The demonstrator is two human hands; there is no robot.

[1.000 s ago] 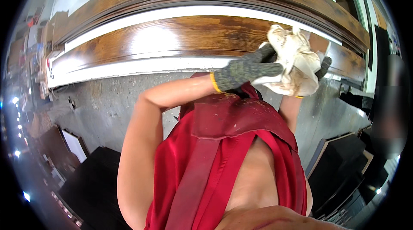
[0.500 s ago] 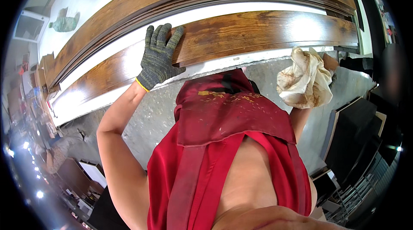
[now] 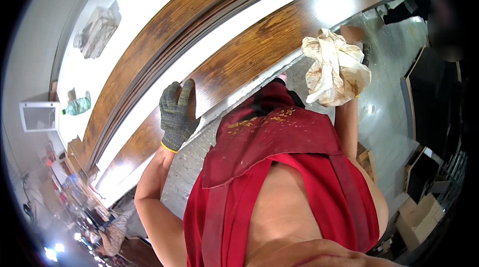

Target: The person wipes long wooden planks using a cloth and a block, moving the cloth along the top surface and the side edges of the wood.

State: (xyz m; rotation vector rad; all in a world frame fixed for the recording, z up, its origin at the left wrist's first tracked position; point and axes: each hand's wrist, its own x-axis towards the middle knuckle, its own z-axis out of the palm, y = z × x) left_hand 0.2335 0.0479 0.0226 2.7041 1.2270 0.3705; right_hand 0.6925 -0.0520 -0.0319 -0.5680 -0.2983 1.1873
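My left hand (image 3: 175,113), in a dark grey knitted glove with a yellow cuff edge, lies across a long brown wood-grain board (image 3: 259,50). Its fingers are apart, the tips at the board's far edge and the thumb by the near edge. To the right, off the board's near side, my right hand (image 3: 366,56) holds a crumpled off-white cloth (image 3: 333,70) with brown stains. The cloth hides most of that hand; only a bit of glove shows. A flat brown piece (image 3: 352,34) sticks out beside the cloth; its kind is unclear.
Beyond lies a second brown board (image 3: 144,50) with dark grooved edging on a white tabletop (image 3: 134,12). A green plastic bottle (image 3: 77,106) and a grey wrapped block (image 3: 99,32) stand there. Dark panels (image 3: 434,102) and a cardboard box (image 3: 420,219) are at the right.
My view has turned, so the boards now slope more steeply. The cloth in my right hand has come off the board's right end region, slightly left and up in the picture. My left hand stays on the board.
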